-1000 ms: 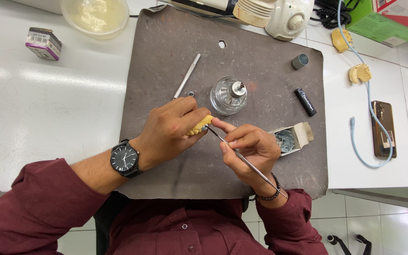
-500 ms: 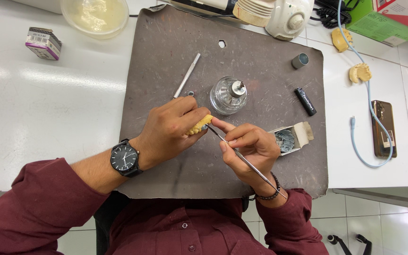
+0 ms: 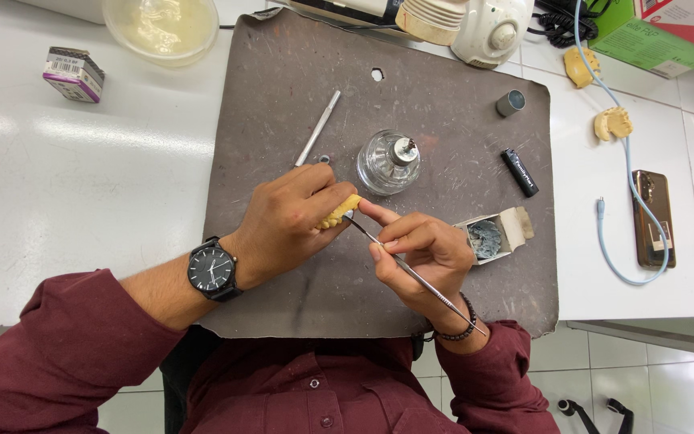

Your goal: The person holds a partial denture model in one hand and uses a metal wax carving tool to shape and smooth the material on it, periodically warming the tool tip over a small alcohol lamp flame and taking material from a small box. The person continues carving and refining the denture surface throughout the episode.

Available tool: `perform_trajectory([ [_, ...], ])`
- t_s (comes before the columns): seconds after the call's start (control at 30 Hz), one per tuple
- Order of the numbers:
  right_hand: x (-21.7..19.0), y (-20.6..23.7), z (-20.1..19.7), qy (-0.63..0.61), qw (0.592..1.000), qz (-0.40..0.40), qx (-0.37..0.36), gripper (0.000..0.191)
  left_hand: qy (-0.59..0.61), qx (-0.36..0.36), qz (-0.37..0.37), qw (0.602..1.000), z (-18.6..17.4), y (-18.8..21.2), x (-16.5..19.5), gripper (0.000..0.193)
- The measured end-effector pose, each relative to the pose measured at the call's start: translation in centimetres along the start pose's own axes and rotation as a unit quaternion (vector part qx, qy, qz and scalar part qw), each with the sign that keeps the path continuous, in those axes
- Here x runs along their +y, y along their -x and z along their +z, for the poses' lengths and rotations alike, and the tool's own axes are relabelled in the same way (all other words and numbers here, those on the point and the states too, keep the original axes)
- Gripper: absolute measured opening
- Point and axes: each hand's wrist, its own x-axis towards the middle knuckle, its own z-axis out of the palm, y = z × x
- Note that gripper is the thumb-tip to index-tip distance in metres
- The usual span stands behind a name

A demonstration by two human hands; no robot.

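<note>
From the head view, the left hand (image 3: 287, 221) is curled shut around a small yellow cast (image 3: 339, 211), its fingers wrapped over most of it so only one end shows. The right hand (image 3: 419, 253) pinches a thin metal tool (image 3: 411, 272) like a pen, fingers closed on the shaft, the tip touching the cast. Both hands hover over a dark brown mat (image 3: 283, 96) lying on the white bench (image 3: 82, 177).

On the mat, a small glass burner (image 3: 389, 162) stands just beyond the hands, a metal rod (image 3: 318, 128) lies to its left, a black lighter (image 3: 519, 172) to its right, and a little open box (image 3: 493, 235) with grey contents sits near the right hand. A small grey cap (image 3: 510, 103) sits toward the mat's far right corner.

Off the mat, a small purple-and-white carton (image 3: 74, 74) rests at the far left, beside a clear bowl (image 3: 161, 28). A green box (image 3: 652, 36) lies at the top right corner. A phone (image 3: 655, 217) with a pale blue cable (image 3: 624, 177) lies on the right.
</note>
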Motion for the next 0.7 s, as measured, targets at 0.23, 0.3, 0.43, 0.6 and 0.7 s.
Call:
perform_trajectory([
  [0.23,-0.16,0.02,0.09,0.002,1.0,0.0,0.008,0.018,0.003,-0.002,-0.002,1.0,0.0,0.03,0.0,0.032],
  [0.3,-0.16,-0.04,0.07,0.002,1.0,-0.002,0.002,0.018,0.0,0.001,-0.001,1.0,0.01,0.0,-0.04,0.032],
  [0.43,-0.16,-0.08,0.09,0.006,1.0,-0.007,0.002,0.018,0.003,-0.001,-0.001,1.0,0.06,-0.03,-0.01,0.032],
  [0.6,-0.14,0.05,0.04,0.001,1.0,-0.002,0.005,0.018,0.001,-0.002,-0.006,1.0,-0.03,0.03,0.04,0.031],
  [0.7,-0.01,0.11,0.06,0.0,1.0,-0.001,0.008,0.019,0.009,-0.001,-0.005,1.0,-0.01,-0.01,0.03,0.032],
])
